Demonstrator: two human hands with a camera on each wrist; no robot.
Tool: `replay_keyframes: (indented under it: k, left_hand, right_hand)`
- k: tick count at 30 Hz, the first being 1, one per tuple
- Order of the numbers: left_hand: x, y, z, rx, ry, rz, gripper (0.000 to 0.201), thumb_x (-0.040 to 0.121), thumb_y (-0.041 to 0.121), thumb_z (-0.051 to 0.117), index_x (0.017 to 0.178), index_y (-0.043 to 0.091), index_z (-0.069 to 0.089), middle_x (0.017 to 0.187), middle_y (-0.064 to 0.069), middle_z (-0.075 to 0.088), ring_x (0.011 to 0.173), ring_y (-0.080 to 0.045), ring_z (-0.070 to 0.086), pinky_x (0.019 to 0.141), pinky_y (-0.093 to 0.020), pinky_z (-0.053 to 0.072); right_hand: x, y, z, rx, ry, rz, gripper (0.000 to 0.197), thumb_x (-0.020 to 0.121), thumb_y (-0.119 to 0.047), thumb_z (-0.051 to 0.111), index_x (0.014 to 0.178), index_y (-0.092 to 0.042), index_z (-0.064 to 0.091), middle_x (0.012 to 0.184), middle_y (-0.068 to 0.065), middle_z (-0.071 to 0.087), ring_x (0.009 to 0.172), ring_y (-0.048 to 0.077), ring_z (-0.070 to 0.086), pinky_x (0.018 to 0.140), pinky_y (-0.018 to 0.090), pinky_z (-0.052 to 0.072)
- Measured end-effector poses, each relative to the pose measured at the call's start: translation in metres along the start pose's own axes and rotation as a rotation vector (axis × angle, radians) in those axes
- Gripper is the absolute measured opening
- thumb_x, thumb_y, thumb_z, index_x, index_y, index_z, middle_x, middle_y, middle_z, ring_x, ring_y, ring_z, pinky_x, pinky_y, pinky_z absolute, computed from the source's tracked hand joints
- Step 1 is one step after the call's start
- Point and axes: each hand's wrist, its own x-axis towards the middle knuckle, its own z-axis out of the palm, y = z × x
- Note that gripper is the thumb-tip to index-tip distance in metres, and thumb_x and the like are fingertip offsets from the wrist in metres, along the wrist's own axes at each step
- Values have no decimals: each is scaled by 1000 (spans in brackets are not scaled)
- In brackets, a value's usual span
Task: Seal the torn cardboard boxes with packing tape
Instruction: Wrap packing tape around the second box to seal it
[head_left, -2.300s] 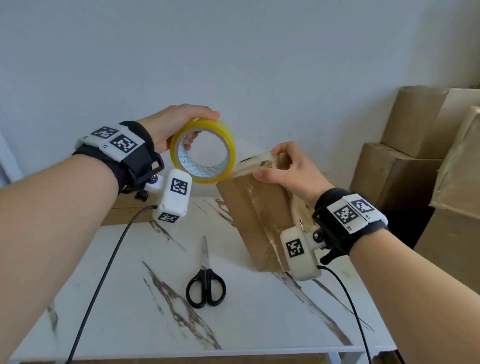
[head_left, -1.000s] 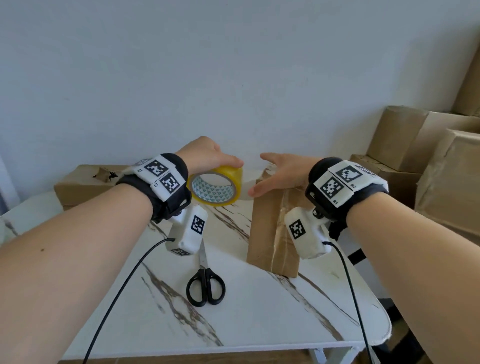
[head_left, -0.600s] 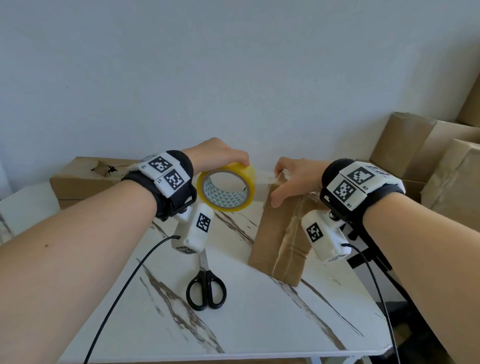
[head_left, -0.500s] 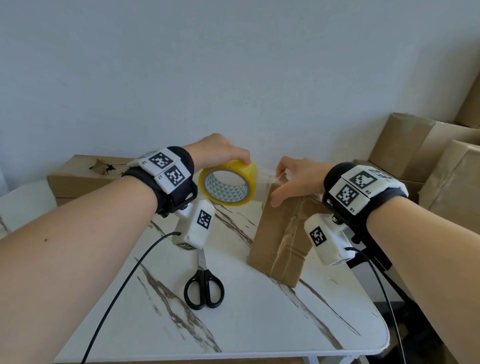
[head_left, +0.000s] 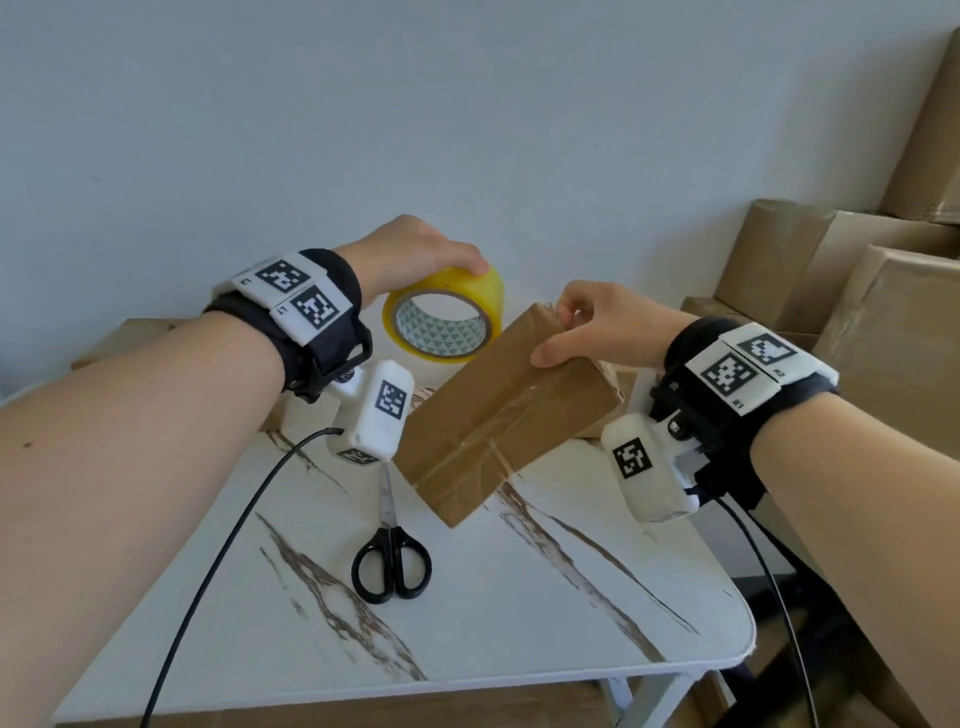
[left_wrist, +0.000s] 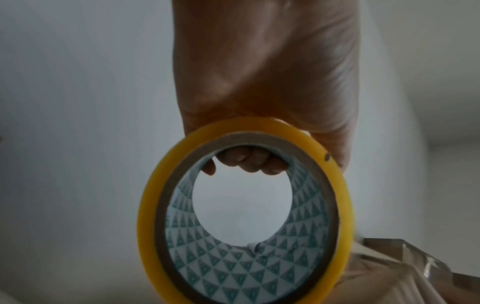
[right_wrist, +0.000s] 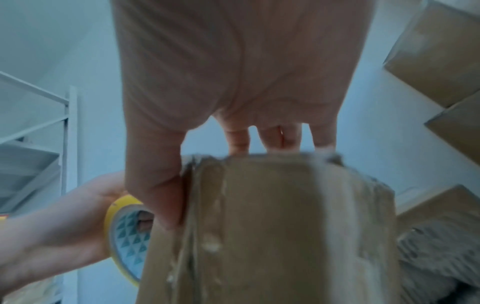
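The right hand has tipped the box from upright to slanted, lifted above the desk, fingers clamped on its top end. The left hand still grips the tape just behind it, so another face is probably next for taping.

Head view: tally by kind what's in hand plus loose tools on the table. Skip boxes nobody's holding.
Tape roll: 1, in left hand
Cardboard box: 1, in right hand
Scissors: 1, on table
Total: 3
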Motion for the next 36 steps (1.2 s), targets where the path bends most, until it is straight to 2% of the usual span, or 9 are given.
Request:
replay_keyframes:
  k: [6,10,13,15,20,24,29,33,36]
  left_hand:
    - [-2,19,22,64,-79,44,44,55,49,70,80,15,58,77,-8,52,71,-18,49,65,-30,36]
    - [-7,30,39,109,-149,99,31,72,37,74,73,13,54,66,-5,46,61,-16,45,56,-26,33]
    - [-9,37,47,138,-146,130,34,76,35,72,64,14,47,60,-2,39,54,-14,39,50,-23,29]
    - [-9,41,51,162,-152,148,40,76,36,72,57,17,42,56,1,37,51,-13,37,48,-22,28]
    - [-11,50,58,252,-207,159,42,74,43,72,57,18,42,57,0,40,56,-16,41,48,-22,29]
    - [-14,57,59,348,-238,159,39,74,52,70,65,16,57,62,2,55,56,-14,53,52,-21,37]
    - [-12,51,75,449,-273,144,49,77,51,69,54,16,43,53,0,42,47,-15,39,51,-26,30]
    - [-9,22,64,555,-209,84,56,77,50,70,50,16,36,48,0,32,44,-17,30,48,-29,22]
    - [-5,11,57,599,-224,43,57,76,52,70,49,16,34,49,0,29,45,-18,28,50,-29,21]
  right_hand:
    - [-20,11,-11,1,-72,-27,87,71,-24,80,141,-37,28,141,0,40,128,19,41,92,24,36]
    - [-29,21,-14,-44,-279,-21,74,76,-15,76,133,-39,35,108,-23,55,101,-4,55,76,-3,37]
    - [-32,21,-19,-150,-248,11,80,73,-34,77,141,-36,33,131,-14,48,124,9,46,104,20,34]
    - [-27,19,-17,-264,-200,13,89,69,-48,76,144,-30,33,155,-10,19,140,16,27,114,33,24]
    - [-18,27,-10,-86,-262,-54,93,55,-46,84,135,-33,39,132,-12,50,122,11,48,108,36,37]
    - [-18,44,-19,-174,-411,38,100,43,-69,81,131,-52,37,138,-15,47,129,12,42,111,39,33]
    - [-29,74,18,-327,-403,118,99,67,-50,78,146,-36,21,145,-7,36,132,17,36,113,39,28]
    - [-49,110,76,-218,-158,199,118,64,-25,81,142,-49,-4,124,5,55,113,27,51,106,54,33]
    - [-29,98,63,-144,-224,180,116,59,-40,84,148,-32,10,141,8,38,127,27,40,108,47,36]
